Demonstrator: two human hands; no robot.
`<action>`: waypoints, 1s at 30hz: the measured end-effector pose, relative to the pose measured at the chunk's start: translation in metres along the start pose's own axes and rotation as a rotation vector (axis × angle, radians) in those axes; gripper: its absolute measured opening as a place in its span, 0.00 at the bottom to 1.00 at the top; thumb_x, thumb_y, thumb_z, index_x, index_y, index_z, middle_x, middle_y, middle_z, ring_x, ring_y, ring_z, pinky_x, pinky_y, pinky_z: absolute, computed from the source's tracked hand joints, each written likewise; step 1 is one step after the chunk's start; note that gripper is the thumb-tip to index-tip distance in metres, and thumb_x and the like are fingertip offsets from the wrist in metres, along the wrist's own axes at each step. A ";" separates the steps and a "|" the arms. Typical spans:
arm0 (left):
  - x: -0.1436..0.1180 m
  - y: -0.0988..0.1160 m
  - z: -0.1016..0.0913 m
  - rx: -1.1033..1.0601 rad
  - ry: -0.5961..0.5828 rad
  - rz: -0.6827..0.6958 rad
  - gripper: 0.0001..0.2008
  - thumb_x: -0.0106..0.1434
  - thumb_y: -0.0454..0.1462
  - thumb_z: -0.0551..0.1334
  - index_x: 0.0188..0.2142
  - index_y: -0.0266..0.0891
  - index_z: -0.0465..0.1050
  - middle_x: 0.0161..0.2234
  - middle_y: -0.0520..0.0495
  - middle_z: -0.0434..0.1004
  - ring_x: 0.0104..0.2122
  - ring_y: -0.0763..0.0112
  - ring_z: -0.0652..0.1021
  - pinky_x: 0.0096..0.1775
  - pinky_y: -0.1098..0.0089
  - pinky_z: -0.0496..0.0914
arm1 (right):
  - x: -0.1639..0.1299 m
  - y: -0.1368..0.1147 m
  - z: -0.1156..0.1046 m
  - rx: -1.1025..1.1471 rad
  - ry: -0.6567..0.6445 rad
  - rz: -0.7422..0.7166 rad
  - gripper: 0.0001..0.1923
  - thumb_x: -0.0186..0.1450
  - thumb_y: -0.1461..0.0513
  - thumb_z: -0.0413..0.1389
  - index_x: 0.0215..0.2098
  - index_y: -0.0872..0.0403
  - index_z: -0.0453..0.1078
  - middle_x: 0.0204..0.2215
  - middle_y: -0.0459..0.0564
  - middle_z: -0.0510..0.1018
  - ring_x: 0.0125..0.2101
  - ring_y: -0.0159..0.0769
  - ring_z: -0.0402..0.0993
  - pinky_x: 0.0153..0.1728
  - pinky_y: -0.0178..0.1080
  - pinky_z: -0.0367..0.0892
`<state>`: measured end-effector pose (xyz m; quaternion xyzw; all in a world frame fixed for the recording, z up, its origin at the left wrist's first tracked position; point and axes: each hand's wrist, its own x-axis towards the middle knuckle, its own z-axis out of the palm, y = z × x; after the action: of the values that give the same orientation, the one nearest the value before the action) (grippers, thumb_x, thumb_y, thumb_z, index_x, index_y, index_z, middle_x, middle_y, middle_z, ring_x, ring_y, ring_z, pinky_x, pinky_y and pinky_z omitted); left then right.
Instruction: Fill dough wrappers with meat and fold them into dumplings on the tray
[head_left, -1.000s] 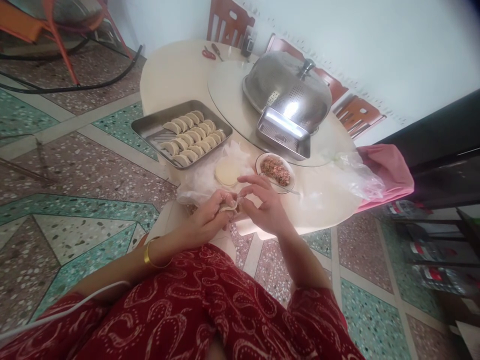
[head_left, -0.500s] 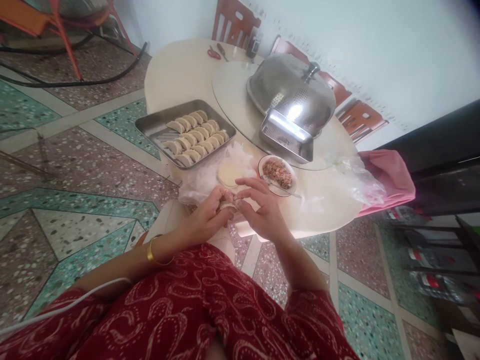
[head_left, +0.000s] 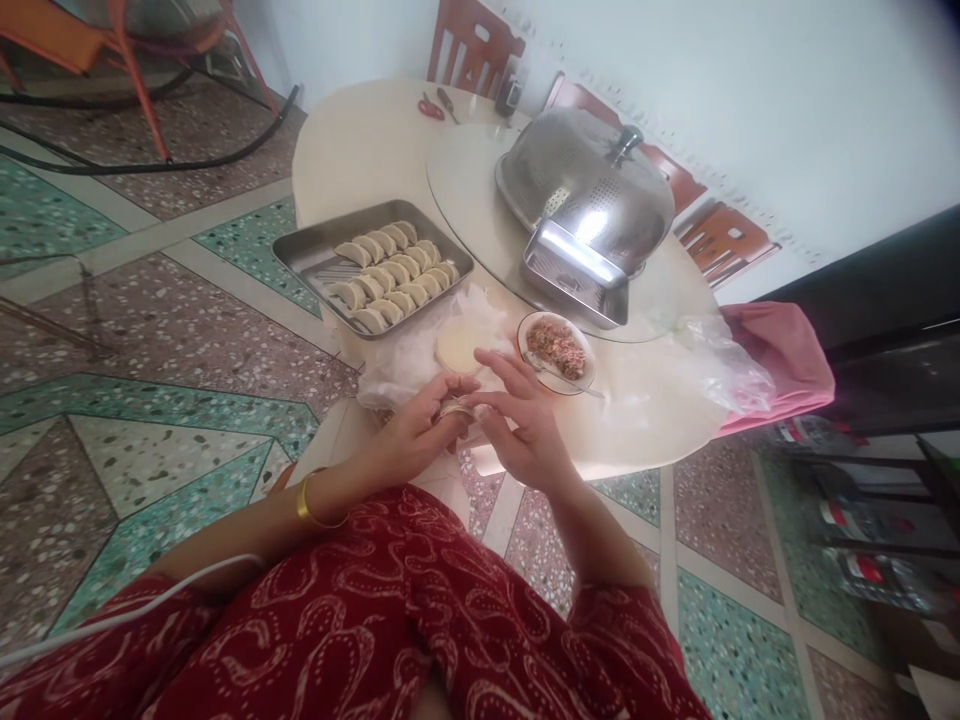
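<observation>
My left hand (head_left: 424, 425) is curled around a dumpling (head_left: 454, 407), its fingers and thumb covering most of it. From the other side my right hand (head_left: 521, 425) meets the dumpling's edge with its thumb and a finger, while another finger stretches out above. Just beyond my fingers lie round dough wrappers (head_left: 457, 345) on a crumpled clear plastic bag (head_left: 390, 365). To their right, a plate (head_left: 589, 380) holds minced filling (head_left: 556, 346) with a utensil's handle sticking out over the rim. Rows of folded dumplings (head_left: 397, 270) lie in a metal tray (head_left: 300, 245) at the left.
On the glass turntable (head_left: 465, 190) sit a large domed metal lid (head_left: 585, 165) and a small metal pan (head_left: 577, 275). Red scissors (head_left: 430, 108) lie at the table's far side. A pink cloth (head_left: 784, 360) and plastic bag hang at the right edge. Chairs stand behind.
My right hand's fingers have spread a little and shifted at the dumpling's edge. My left hand keeps its hold in nearly the same place. The view has shifted slightly.
</observation>
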<state>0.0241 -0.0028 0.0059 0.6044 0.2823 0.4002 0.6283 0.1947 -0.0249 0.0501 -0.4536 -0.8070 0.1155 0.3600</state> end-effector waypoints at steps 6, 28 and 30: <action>-0.002 0.015 -0.001 0.053 -0.034 -0.033 0.08 0.67 0.38 0.55 0.43 0.38 0.68 0.26 0.55 0.68 0.23 0.78 0.70 0.25 0.77 0.65 | -0.010 0.012 -0.008 -0.023 0.165 -0.001 0.10 0.67 0.63 0.53 0.44 0.46 0.73 0.56 0.48 0.74 0.59 0.41 0.66 0.59 0.56 0.63; 0.002 -0.007 0.005 0.163 -0.081 0.057 0.05 0.67 0.38 0.57 0.42 0.40 0.67 0.41 0.50 0.71 0.26 0.80 0.70 0.28 0.75 0.66 | -0.014 0.012 -0.009 -0.020 0.047 0.255 0.06 0.61 0.65 0.56 0.29 0.50 0.74 0.44 0.49 0.80 0.50 0.42 0.72 0.52 0.52 0.68; 0.003 -0.008 0.005 0.176 -0.076 0.051 0.06 0.67 0.38 0.56 0.42 0.40 0.67 0.41 0.50 0.71 0.26 0.79 0.70 0.28 0.75 0.66 | -0.012 0.010 -0.008 0.047 0.026 0.306 0.06 0.62 0.65 0.56 0.29 0.49 0.74 0.44 0.48 0.79 0.50 0.41 0.72 0.52 0.51 0.68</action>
<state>0.0306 -0.0026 -0.0013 0.6788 0.2770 0.3666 0.5727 0.2108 -0.0303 0.0454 -0.5643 -0.7207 0.1819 0.3593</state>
